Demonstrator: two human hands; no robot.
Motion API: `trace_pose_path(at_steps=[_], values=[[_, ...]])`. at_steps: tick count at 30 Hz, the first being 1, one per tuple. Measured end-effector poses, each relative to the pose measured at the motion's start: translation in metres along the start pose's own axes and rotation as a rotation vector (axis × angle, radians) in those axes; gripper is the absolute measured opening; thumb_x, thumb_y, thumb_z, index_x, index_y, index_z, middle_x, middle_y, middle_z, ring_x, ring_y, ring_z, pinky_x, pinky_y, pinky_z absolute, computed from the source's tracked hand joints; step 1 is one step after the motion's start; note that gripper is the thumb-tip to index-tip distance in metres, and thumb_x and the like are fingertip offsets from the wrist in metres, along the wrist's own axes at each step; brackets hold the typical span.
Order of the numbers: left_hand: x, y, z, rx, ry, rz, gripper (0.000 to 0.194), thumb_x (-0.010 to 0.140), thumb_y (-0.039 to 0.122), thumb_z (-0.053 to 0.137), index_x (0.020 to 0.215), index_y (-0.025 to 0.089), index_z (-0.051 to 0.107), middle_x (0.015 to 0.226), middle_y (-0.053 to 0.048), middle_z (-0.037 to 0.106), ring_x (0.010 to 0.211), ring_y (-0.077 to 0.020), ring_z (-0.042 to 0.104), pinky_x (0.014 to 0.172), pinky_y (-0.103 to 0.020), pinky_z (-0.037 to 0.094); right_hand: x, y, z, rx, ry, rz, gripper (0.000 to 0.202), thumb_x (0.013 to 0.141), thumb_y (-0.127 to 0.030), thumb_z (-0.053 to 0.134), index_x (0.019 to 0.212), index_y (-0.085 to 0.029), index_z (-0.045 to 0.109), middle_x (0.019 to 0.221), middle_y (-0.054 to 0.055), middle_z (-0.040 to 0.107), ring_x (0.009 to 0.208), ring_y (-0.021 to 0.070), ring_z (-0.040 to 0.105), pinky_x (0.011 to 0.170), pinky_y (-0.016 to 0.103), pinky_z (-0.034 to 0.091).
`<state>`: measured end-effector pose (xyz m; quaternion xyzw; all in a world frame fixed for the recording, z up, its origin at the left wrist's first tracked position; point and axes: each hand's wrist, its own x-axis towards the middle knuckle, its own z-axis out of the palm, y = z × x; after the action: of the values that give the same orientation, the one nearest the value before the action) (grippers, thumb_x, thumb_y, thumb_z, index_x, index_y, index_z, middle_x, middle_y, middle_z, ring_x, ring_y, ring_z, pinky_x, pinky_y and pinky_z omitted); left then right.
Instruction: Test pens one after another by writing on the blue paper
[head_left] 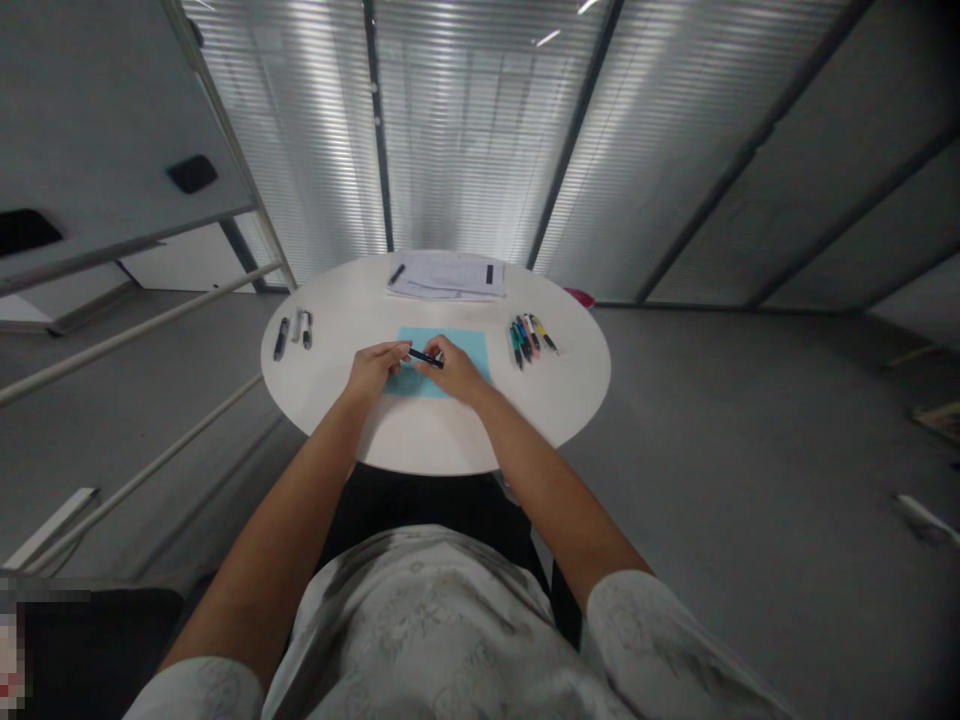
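Between my two hands is a slim black pen (425, 357), held roughly level above a light blue sheet (469, 348). My left hand (377, 366) pinches its left end with the fingertips. Fingers of my right hand (455, 370) close around the other end. The blue sheet lies flat on the white round table (427, 435), and both hands partly cover it. To the right of my right hand lies a group of several coloured pens (529, 338), side by side.
At the table's far side is a stack of papers (446, 277) with a dark marker (397, 274) on it. Several pens, including a dark one (281, 339), lie at the left edge. A whiteboard frame (150, 358) stands left of the table; blinds (465, 130) hang behind.
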<state>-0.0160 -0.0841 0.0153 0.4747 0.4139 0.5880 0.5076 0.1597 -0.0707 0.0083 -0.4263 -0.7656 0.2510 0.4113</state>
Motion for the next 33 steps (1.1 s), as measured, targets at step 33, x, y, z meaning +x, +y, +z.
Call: trace_pose_path(at_steps=[33], values=[[0.0038, -0.0043, -0.0009, 0.010, 0.047, 0.008, 0.033, 0.060, 0.039, 0.081, 0.083, 0.014, 0.076, 0.069, -0.006, 0.064, 0.052, -0.0091, 0.044, 0.050, -0.027, 0.033, 0.0010, 0.0049, 0.0018, 0.018, 0.015, -0.030, 0.022, 0.080, -0.037, 0.064, 0.093, -0.021, 0.056, 0.084, -0.002, 0.059, 0.072, 0.0125, 0.051, 0.069, 0.025, 0.037]])
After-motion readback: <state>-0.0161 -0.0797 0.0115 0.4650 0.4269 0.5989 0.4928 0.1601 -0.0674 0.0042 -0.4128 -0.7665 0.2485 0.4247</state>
